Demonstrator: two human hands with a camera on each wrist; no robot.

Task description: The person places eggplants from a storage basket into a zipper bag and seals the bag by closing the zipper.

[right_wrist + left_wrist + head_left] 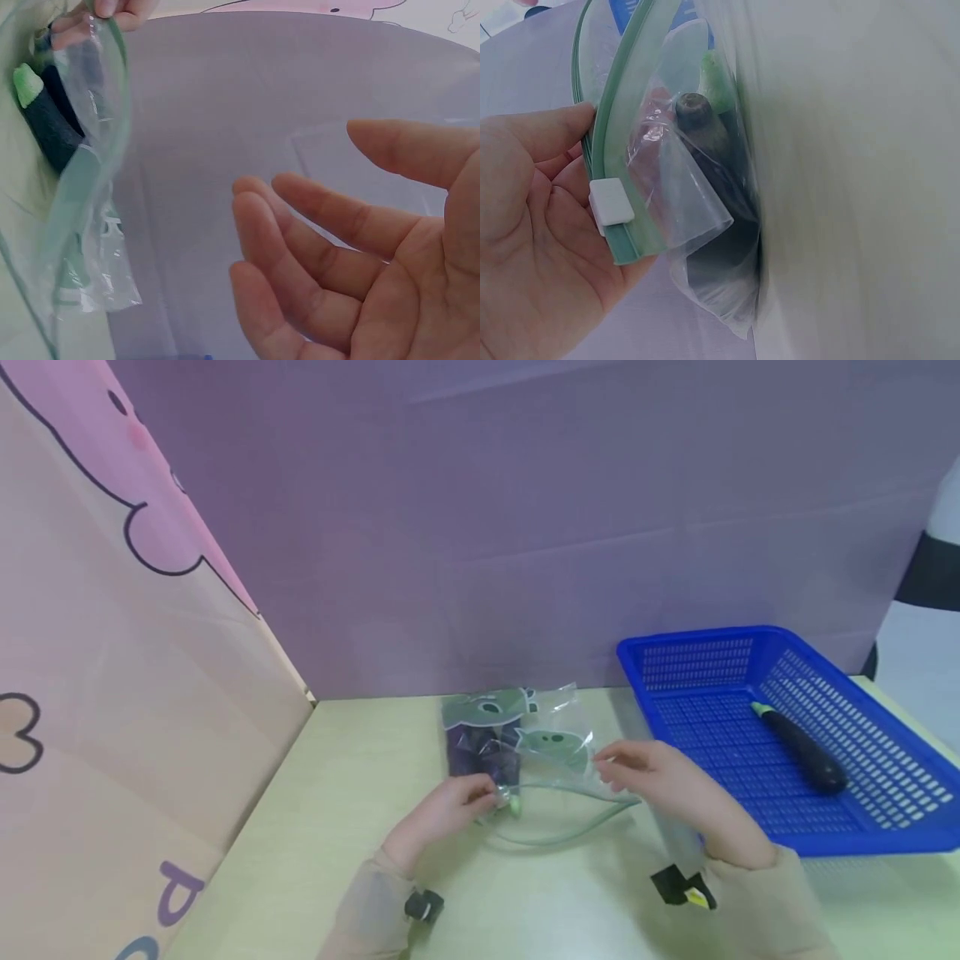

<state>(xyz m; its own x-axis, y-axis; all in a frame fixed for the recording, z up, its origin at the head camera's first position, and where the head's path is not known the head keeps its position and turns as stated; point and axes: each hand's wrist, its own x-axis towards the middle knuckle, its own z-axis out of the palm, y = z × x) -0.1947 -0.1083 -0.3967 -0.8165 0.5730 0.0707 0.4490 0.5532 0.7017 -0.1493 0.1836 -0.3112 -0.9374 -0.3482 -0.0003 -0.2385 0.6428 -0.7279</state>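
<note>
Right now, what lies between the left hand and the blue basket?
In the head view, the clear, green-edged zip bag, then the right hand, lie between the left hand and the blue basket.

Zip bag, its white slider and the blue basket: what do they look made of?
Zip bag: thin, glossy plastic film, judging by its creases, highlights and see-through panels.
White slider: probably hard plastic; it looks smooth, opaque and crisp-edged.
Blue basket: likely moulded plastic, semi-glossy, with even colour and regular slots through its walls.
</note>
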